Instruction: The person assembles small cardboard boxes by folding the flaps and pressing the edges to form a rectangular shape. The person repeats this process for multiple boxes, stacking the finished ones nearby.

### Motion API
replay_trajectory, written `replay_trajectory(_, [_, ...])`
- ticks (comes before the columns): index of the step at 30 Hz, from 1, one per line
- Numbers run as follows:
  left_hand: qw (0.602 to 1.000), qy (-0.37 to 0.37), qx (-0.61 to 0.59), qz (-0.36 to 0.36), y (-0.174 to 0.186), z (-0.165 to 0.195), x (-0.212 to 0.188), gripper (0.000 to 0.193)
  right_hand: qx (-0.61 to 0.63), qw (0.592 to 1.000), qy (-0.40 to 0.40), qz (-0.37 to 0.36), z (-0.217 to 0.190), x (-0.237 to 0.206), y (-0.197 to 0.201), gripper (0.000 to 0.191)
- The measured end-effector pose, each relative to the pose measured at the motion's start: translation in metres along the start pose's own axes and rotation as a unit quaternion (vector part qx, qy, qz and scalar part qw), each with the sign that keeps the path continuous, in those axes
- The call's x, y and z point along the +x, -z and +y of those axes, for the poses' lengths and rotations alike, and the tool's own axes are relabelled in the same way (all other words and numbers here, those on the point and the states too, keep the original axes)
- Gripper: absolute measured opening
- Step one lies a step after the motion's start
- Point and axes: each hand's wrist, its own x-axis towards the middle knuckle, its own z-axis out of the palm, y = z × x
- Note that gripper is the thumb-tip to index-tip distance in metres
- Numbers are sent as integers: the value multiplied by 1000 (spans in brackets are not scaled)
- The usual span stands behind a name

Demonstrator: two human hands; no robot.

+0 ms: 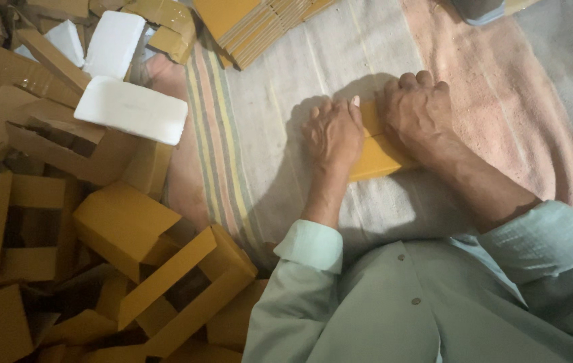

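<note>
Pile of folded cardboard boxes (125, 228) lower left. Left hand (332, 136) and right hand (417, 111), fingers curled, press one flat yellow carton (380, 158) on the striped cloth (266, 134). Three white soap bars (132, 111) beyond; one flat-carton stack (253, 23) farthest.

flat yellow carton (375, 156) mostly hidden under both hands, stacked yellow sheets (259, 23) cut off at top edge

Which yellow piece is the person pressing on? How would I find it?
Start at the striped cloth spread in the middle. On it, the left hand and right hand press side by side on one flat yellow card. It lies alone, unlike the piled boxes beside the cloth.
</note>
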Motion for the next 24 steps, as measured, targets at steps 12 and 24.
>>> replay_trajectory(12, [999, 18, -25, -26, 2, -4, 3, 50, 18, 998, -7, -62, -6, 2, 20, 51])
replay_trajectory(24, [997, -47, -20, 56, -10, -14, 6, 50, 74, 993, -65, -66, -13, 3, 17, 44])
